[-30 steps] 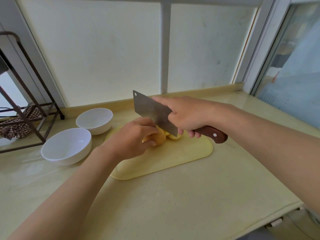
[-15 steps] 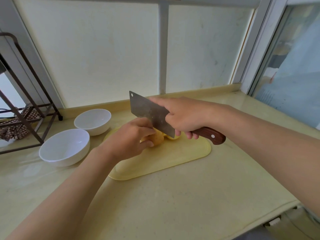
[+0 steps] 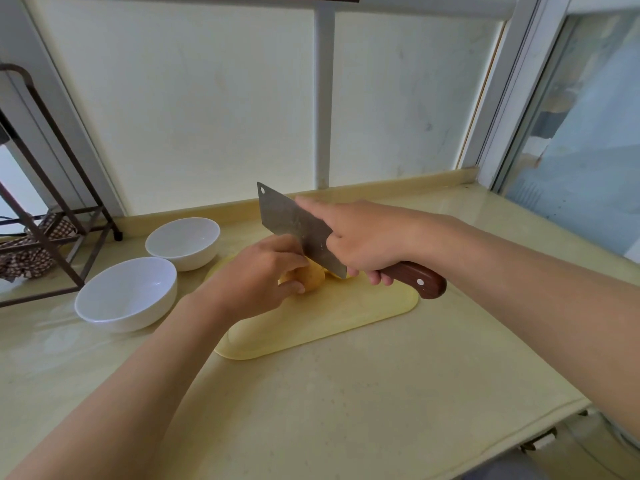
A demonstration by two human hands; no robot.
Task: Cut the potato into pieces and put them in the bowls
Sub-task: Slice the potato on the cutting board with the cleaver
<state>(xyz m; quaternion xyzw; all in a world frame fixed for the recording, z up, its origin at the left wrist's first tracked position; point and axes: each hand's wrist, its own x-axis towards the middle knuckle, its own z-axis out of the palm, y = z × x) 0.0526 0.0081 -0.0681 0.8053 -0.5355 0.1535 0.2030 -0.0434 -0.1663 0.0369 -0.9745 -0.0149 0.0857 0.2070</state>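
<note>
Cleaver [image 3: 298,226] barely lower than a second ago, handle gripped in right hand [image 3: 367,240], forefinger along blade. Left hand [image 3: 256,275] curled round potato [image 3: 313,277] on yellow cutting board [image 3: 346,317]. Slice likely unfinished; white bowls [image 3: 126,294], left of board on worktop [image 3: 346,393], holding nothing yet.

The bench [image 3: 346,393] carries two white bowls at the left, a near bowl [image 3: 126,294] and a far bowl [image 3: 183,242]. There is one yellow cutting board [image 3: 346,317], one cleaver [image 3: 294,223] and one potato [image 3: 311,277], with one small cut piece [image 3: 334,273] showing beside the blade. Two hands are in view, the left hand [image 3: 256,275] and the right hand [image 3: 363,237]. One metal rack [image 3: 45,216] stands far left, with one chequered cloth [image 3: 24,258].
</note>
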